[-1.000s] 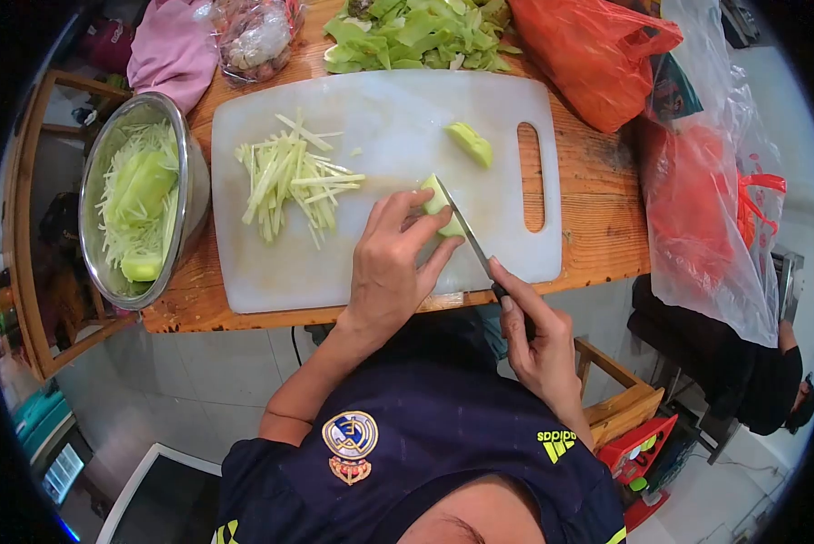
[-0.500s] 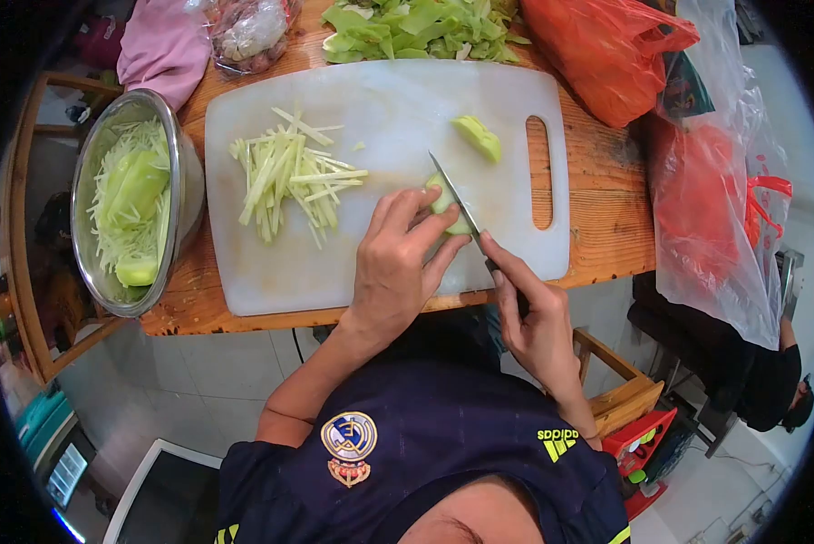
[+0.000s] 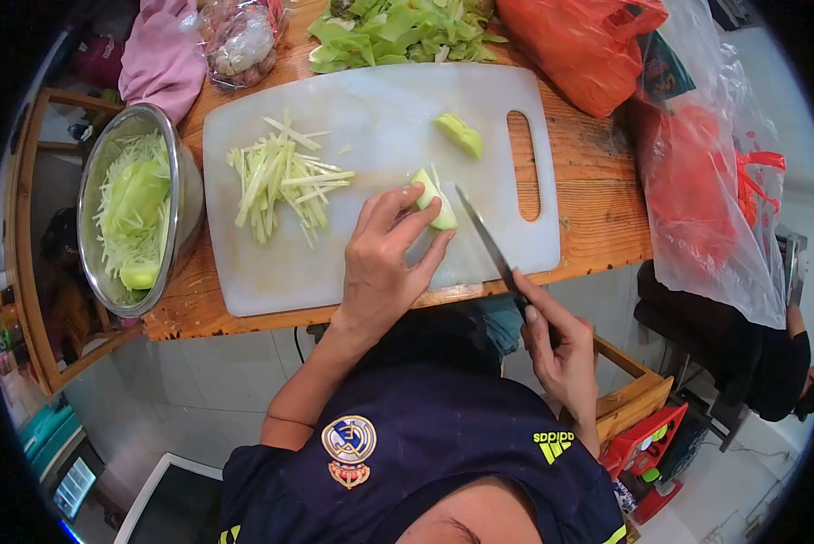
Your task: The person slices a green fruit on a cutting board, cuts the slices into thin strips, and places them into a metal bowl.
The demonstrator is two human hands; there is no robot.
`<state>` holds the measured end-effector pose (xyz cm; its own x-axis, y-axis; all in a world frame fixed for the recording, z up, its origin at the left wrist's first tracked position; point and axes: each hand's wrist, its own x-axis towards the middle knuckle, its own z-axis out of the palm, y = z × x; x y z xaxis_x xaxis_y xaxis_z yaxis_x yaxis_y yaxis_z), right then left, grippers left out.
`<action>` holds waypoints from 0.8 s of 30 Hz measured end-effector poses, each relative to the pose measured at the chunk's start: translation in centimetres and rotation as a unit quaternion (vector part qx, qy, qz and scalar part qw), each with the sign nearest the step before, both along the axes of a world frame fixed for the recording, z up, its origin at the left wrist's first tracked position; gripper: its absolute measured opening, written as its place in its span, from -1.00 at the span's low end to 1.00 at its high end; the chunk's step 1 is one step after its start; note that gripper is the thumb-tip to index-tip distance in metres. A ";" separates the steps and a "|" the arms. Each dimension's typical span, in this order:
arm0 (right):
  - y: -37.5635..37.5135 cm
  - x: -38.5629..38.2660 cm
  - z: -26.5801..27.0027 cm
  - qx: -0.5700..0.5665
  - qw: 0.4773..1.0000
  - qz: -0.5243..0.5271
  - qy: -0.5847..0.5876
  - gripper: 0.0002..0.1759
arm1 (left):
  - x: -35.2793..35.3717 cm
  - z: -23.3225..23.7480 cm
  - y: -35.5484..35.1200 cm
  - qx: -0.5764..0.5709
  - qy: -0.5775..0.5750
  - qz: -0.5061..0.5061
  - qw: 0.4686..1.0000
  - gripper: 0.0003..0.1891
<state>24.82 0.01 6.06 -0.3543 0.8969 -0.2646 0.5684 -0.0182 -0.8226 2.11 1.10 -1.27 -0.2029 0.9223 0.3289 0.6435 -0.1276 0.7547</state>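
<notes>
On the white cutting board [image 3: 380, 100], my left hand [image 3: 384, 249] presses its fingertips on a pale green vegetable piece [image 3: 432, 201], with a thin slice at its right edge. My right hand [image 3: 557, 340] grips the handle of a knife [image 3: 490, 240], whose blade lies just right of the piece, apart from it. Another green piece [image 3: 459, 134] sits higher on the board. A pile of pale green strips [image 3: 285, 177] is spread at the left of the board.
A metal bowl [image 3: 185, 195] with shreds and larger green pieces stands left of the board. Green peelings [image 3: 402, 32] lie behind it. Red bags [image 3: 579, 50], a clear plastic bag [image 3: 715, 254] and a pink cloth [image 3: 158, 54] surround it. A person in black [image 3: 774, 372] is at far right.
My right hand has drawn the knife away from the vegetable piece, down and to the right. My left hand still holds the piece. The view has shifted slightly.
</notes>
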 end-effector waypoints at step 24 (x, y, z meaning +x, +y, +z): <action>-1.1 0.5 -1.1 -0.021 1.000 -0.008 -0.016 -0.50 | 0.1 -0.1 -0.1 -0.006 -0.003 0.010 1.000 -0.63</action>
